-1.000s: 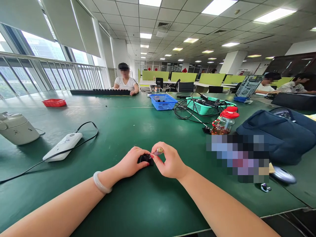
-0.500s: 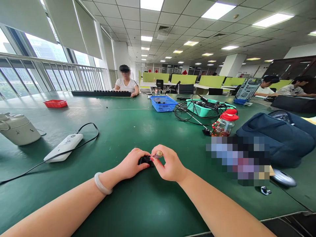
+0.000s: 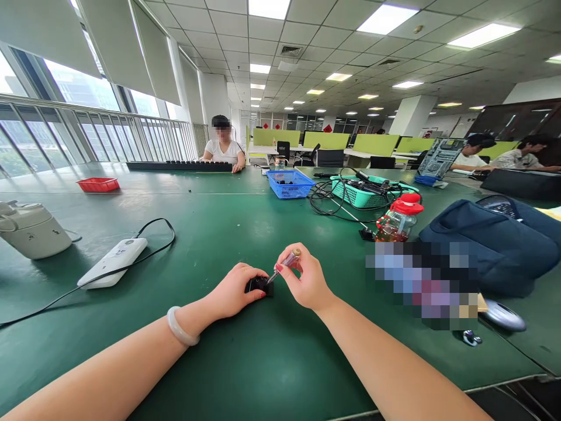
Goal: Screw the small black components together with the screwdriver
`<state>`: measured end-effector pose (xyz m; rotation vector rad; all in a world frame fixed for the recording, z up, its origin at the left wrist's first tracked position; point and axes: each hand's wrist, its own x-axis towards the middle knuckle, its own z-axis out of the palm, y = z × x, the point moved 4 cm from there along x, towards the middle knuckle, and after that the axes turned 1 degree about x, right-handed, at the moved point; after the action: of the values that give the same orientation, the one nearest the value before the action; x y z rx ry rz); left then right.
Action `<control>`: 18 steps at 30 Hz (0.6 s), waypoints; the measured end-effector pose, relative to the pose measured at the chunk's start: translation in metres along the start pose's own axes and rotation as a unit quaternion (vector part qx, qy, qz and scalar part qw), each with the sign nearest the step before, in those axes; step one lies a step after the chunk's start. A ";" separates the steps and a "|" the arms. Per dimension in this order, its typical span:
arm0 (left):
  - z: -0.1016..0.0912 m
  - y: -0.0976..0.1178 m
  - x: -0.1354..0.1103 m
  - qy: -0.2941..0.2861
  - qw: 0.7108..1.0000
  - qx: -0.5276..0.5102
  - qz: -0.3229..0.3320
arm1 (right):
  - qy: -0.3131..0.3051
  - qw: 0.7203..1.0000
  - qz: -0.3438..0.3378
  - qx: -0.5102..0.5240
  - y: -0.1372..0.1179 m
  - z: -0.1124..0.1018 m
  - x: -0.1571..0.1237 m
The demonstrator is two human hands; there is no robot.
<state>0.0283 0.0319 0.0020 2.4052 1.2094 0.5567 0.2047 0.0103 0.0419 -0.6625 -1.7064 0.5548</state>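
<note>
On the green tabletop (image 3: 280, 356), my left hand (image 3: 239, 290) grips a small black part (image 3: 262, 285) between thumb and fingers and keeps it against the surface. Its exact kind is too small to make out, and its left side is hidden by the hand. My right hand (image 3: 307, 280) is closed round the handle of a screwdriver (image 3: 289, 259), held at a slant. The metal shaft points down and left, and its tip reaches the top of the black part. A pale bangle sits on my left wrist.
Leftward lie a white power bank (image 3: 114, 263) with a black cord and a white kettle-like container (image 3: 35, 230). Ahead are a red tray (image 3: 99, 185), a blue basket (image 3: 290, 185) and a green basket (image 3: 368, 196) of cables. A red-lidded jar (image 3: 398, 217) and dark bag (image 3: 491, 245) stand right.
My right hand has lifted and moved slightly right and away from the black part, so more of the screwdriver shaft shows. My left hand has stayed in place.
</note>
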 end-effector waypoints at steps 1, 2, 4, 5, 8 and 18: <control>0.000 0.000 0.000 0.001 1.000 0.000 0.000 | 0.000 1.000 -0.001 0.000 0.000 0.000 0.000; 0.000 0.000 0.000 0.002 1.000 0.000 -0.001 | -0.001 1.000 -0.004 -0.003 -0.001 0.000 0.000; 0.000 -0.001 0.000 0.002 1.000 -0.002 -0.001 | -0.004 1.000 -0.018 -0.014 -0.002 0.001 -0.001; 0.001 -0.001 0.000 0.003 1.000 -0.003 0.001 | -0.006 0.999 -0.030 -0.024 -0.004 0.002 -0.001; 0.001 -0.002 0.001 0.008 1.000 -0.008 0.008 | -0.017 0.995 -0.075 -0.065 -0.010 0.003 -0.003; 0.001 0.002 0.001 0.004 1.000 -0.007 0.018 | -0.082 0.954 -0.247 -0.152 -0.027 0.019 -0.014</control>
<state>0.0306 0.0316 0.0019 2.4183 1.1645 0.5856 0.1847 -0.0191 0.0455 -0.3820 -2.0463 -0.0102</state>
